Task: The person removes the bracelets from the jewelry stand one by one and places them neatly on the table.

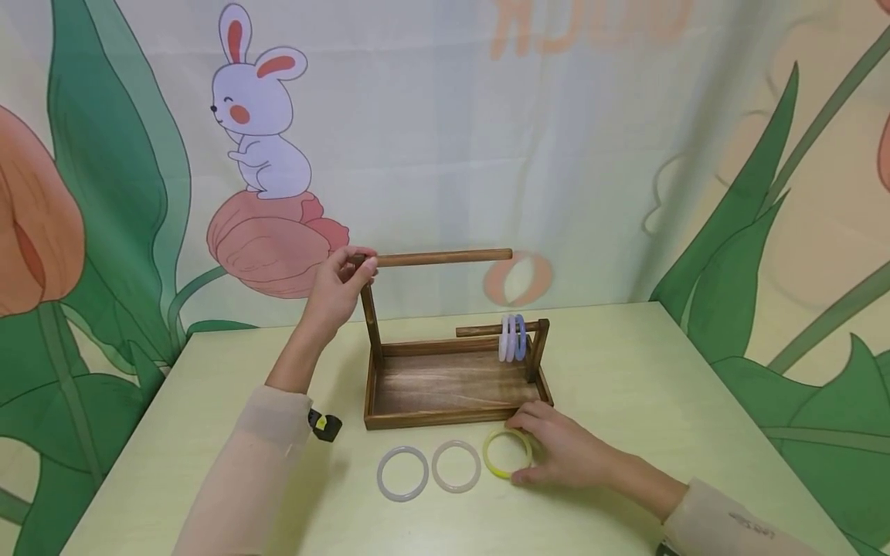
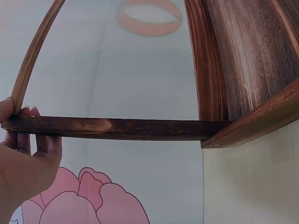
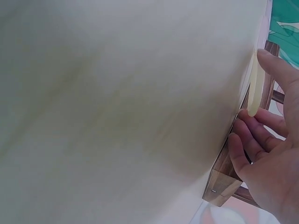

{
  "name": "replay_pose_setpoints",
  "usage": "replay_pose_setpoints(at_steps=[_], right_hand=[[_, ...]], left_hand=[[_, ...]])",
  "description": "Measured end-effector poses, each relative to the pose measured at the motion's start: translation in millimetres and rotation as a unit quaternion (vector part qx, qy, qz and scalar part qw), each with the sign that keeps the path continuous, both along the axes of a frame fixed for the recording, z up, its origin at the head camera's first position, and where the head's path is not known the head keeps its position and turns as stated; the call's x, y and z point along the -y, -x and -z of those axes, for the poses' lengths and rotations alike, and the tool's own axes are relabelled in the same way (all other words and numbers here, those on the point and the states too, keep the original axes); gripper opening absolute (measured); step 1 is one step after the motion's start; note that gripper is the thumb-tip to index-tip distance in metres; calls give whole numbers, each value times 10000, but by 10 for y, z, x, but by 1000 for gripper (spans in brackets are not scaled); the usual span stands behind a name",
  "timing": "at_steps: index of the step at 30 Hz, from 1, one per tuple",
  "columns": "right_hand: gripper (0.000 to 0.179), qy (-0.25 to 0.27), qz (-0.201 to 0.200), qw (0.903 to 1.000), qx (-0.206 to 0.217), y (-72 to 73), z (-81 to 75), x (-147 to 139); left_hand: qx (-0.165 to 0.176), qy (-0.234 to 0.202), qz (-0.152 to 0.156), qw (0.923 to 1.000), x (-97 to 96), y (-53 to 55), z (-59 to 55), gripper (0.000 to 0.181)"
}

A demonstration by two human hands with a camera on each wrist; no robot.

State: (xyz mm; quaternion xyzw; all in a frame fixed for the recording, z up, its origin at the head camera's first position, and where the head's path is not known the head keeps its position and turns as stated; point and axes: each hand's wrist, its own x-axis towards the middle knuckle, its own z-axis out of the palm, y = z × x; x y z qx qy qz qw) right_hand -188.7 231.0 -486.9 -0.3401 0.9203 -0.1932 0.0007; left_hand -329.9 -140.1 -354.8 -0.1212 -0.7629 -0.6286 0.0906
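Observation:
My left hand (image 1: 337, 286) grips the top corner of a brown wooden bangle rack (image 1: 438, 419), where the tall post (image 2: 135, 128) meets the upper bar (image 1: 445, 258). In front of the rack my right hand (image 1: 563, 452) pinches a yellow bangle (image 1: 486, 454) between thumb and fingers; the bangle lies flat at the table. The right wrist view shows this bangle (image 3: 254, 91) edge-on. Left of it lie a pale pinkish bangle (image 1: 434, 466) and a greyish bangle (image 1: 380, 473). On the rack's lower bar (image 1: 480, 331) hang two pale lilac bangles and one blue bangle (image 1: 521, 340).
The rack stands on a pale yellow-green table (image 1: 605, 371), its short post (image 1: 538, 351) at the right. Behind hangs a cloth (image 1: 431, 154) printed with a rabbit, flowers and leaves. A small black device (image 1: 325, 425) sits at the left wrist.

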Motion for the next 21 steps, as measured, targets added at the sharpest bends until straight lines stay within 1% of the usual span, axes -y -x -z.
replay_pose_setpoints(at_steps=[5,7,12,17,21], right_hand=[[67,28,-26,10000,-2,-11,25,-2],[67,70,-33,10000,-16,-16,35,-6],[65,73,7,10000,-64,-9,64,-19],[65,66,25,10000,-56,0,57,-16],[64,56,-11,10000,17,-6,52,-10]], left_hand=[[17,96,-2,10000,-53,-161,-132,30],[-25,88,-13,10000,-46,-126,-91,32],[-142,23,-39,9999,-3,53,77,36],[-127,47,2,9999,-1,41,36,33],[-52,54,49,10000,13,47,42,31]])
